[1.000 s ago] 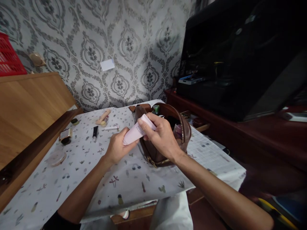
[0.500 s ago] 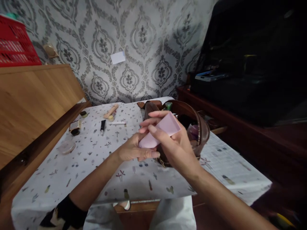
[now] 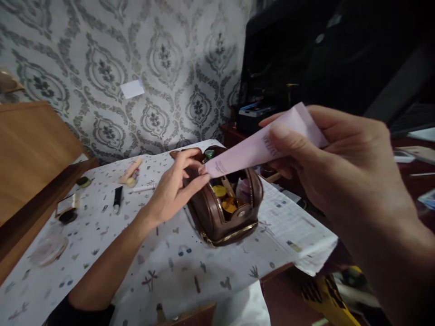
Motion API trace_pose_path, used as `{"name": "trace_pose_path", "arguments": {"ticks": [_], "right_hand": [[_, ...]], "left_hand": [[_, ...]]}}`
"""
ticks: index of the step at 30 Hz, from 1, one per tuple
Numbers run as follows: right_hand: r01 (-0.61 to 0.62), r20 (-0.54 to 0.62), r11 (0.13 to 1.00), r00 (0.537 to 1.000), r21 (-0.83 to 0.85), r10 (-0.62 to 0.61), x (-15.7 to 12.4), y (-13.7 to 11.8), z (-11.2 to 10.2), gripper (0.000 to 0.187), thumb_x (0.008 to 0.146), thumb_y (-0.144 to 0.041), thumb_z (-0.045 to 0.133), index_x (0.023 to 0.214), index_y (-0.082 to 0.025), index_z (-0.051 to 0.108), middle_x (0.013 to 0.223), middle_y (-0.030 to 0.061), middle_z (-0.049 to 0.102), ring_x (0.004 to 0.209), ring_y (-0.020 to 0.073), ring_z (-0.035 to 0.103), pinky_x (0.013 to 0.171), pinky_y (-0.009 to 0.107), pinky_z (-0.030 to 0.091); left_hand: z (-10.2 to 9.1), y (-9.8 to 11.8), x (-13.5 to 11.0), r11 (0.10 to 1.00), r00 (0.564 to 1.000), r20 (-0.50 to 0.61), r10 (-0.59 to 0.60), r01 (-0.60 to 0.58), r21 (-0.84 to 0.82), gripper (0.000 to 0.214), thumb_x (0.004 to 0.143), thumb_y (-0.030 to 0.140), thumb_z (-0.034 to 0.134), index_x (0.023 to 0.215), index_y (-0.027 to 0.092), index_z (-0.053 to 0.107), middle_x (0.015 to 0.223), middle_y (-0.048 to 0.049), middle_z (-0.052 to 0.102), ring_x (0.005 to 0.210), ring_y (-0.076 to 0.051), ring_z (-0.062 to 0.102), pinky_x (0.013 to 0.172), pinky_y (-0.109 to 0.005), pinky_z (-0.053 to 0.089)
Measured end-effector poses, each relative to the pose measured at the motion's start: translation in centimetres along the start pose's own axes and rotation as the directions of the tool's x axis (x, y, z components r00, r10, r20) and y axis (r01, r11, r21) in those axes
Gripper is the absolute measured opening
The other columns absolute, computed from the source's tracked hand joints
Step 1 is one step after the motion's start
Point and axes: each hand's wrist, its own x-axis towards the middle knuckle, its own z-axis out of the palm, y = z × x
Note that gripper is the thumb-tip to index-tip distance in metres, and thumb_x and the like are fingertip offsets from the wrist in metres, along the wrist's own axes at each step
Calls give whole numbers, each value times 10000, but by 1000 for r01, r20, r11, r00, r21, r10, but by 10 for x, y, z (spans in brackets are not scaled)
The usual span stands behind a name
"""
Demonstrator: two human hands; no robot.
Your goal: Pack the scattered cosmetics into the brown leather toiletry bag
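Note:
A pale pink squeeze tube (image 3: 246, 151) with dark lettering slants across the view above the bag. Its wide crimped end is in my right hand (image 3: 335, 156), thumb on top and fingers beneath. At the narrow end, the thumb and fingertips of my left hand (image 3: 175, 185) close around the tip, whose cap I cannot make out clearly. Below both hands, a brown toiletry bag (image 3: 217, 226) stands unzipped on the patterned cloth (image 3: 176, 276). Yellow items (image 3: 227, 201), a purple item (image 3: 243, 190) and a green-topped item (image 3: 209, 155) show inside it.
On the cloth's left lie a black tube (image 3: 117, 199), a beige tube (image 3: 132, 170), a white stick (image 3: 141, 187), an open compact (image 3: 67, 208), a small round jar (image 3: 83, 182) and a clear round case (image 3: 50, 249). A wooden panel borders the left, a dark television (image 3: 306, 59) the right.
The tube has gone from being cupped low between both hands to stretched out above the bag, my right hand now up and to the right. The view has swung right.

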Motion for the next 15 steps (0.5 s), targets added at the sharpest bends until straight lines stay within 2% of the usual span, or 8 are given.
{"name": "trace_pose_path", "arguments": {"ticks": [2,4,6,8,12,15], "right_hand": [[42,-25,997,999,-60,-43,7,5,-6,206,922,-433,655,876,-236,689,650,-5,537,542,117,483,485,265,341],[93,5,984,996,-152,-93,13,9,-6,211,939,-399,629,846,-214,668,654,-16,518,559,104,463,517,264,328],[142,88,960,988,-241,-124,19,14,0,216,951,-348,608,801,-194,634,661,-23,501,583,97,436,550,265,319],[180,204,938,971,-298,-121,26,19,12,218,946,-293,608,757,-187,589,670,-24,492,602,98,416,579,269,320],[252,464,908,883,-335,-73,37,35,38,192,944,-228,586,757,-182,586,709,-9,538,661,119,471,628,267,337],[267,594,913,804,-308,-34,40,46,55,147,933,-193,556,804,-180,624,745,11,599,696,136,526,631,263,349]], "left_hand": [[1,-11,-3,990,999,50,-1,-6,137,471,1013,429,482,1447,256,421,1301,-95,649,1218,-232,609,901,-287,512],[3,-23,-11,960,991,109,77,-103,260,336,1027,377,462,1335,276,553,1313,-68,653,1291,-235,568,1004,-330,490],[5,-33,-20,910,977,97,192,-214,354,266,1020,312,478,1244,269,616,1295,-56,668,1311,-237,551,1064,-368,470],[7,-39,-28,869,962,62,264,-266,416,278,1006,252,492,1260,264,604,1302,-55,665,1311,-235,547,1083,-387,466],[11,-43,-36,853,963,34,267,-253,457,367,991,190,477,1342,277,545,1344,-49,632,1344,-227,519,1118,-402,446],[15,-43,-37,857,969,13,246,-224,464,386,986,189,474,1354,288,538,1361,-44,620,1359,-232,509,1125,-411,444]]}}
